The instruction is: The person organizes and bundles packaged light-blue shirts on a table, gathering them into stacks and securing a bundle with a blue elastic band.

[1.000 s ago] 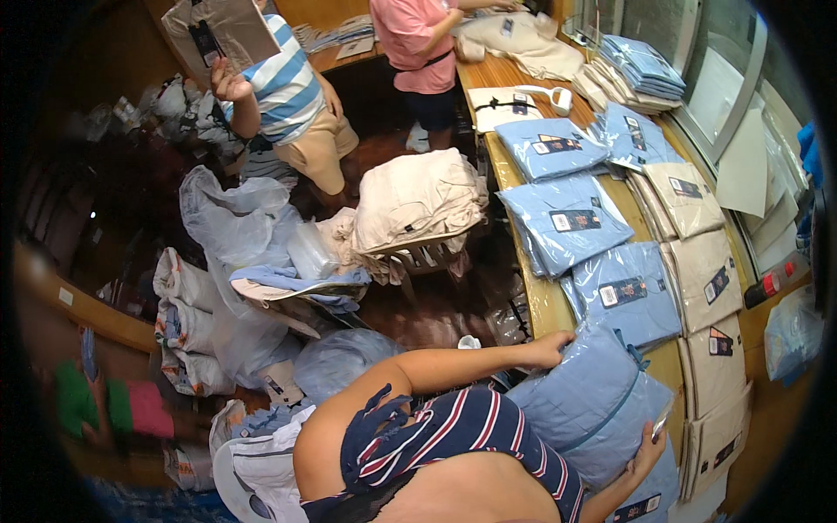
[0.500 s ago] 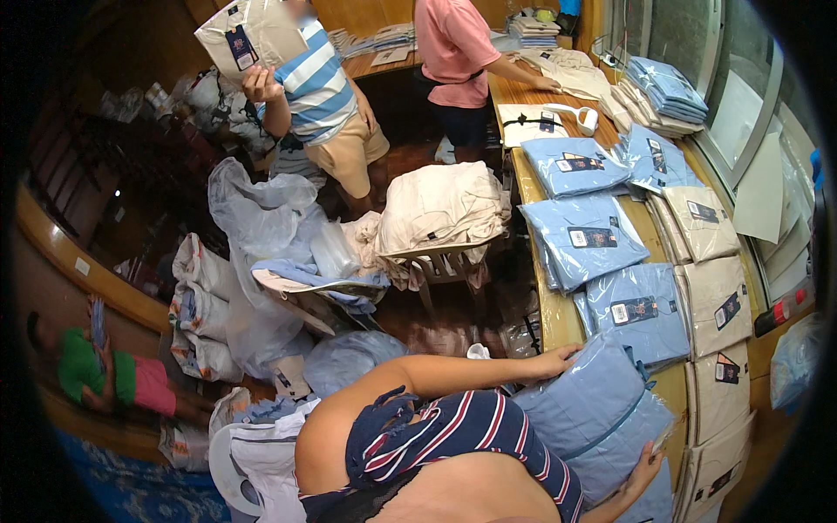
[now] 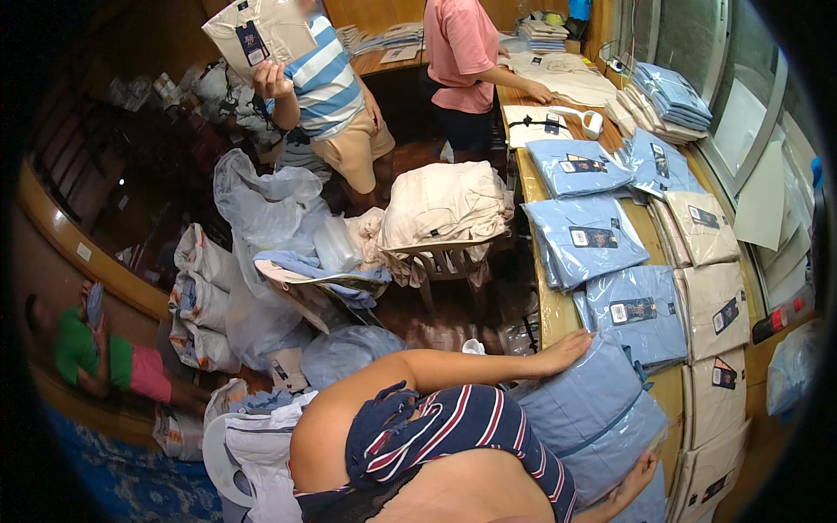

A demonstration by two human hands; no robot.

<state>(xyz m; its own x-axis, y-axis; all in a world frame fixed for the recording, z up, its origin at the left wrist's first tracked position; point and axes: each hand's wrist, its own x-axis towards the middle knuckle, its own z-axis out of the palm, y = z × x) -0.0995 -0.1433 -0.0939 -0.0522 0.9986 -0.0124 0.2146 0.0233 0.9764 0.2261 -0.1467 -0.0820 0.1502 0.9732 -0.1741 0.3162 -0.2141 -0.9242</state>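
Note:
A folded light-blue garment in a clear plastic bag (image 3: 593, 410) lies in front of me on the table, a darker blue band across it. My left hand (image 3: 565, 352) rests on its far left edge, the fingers stretched out flat on the plastic. At the near right corner, my right hand (image 3: 638, 481) has its fingers curled at the bag's edge. Just beyond lies a bagged blue garment with a dark tag (image 3: 645, 327). A bagged beige garment (image 3: 713, 305) belongs to the row along the window side.
More bagged blue garments (image 3: 602, 257) cover the table farther off. A chair piled with beige cloth (image 3: 449, 205) stands left of the table, near plastic bags (image 3: 270, 200). One co-worker (image 3: 327, 87) holds up a bagged beige garment; another (image 3: 458, 61) works at the far table.
My left hand has gone from gripping the bag's edge to lying flatter on it. The right hand stays at the near corner. The whole view has shifted slightly.

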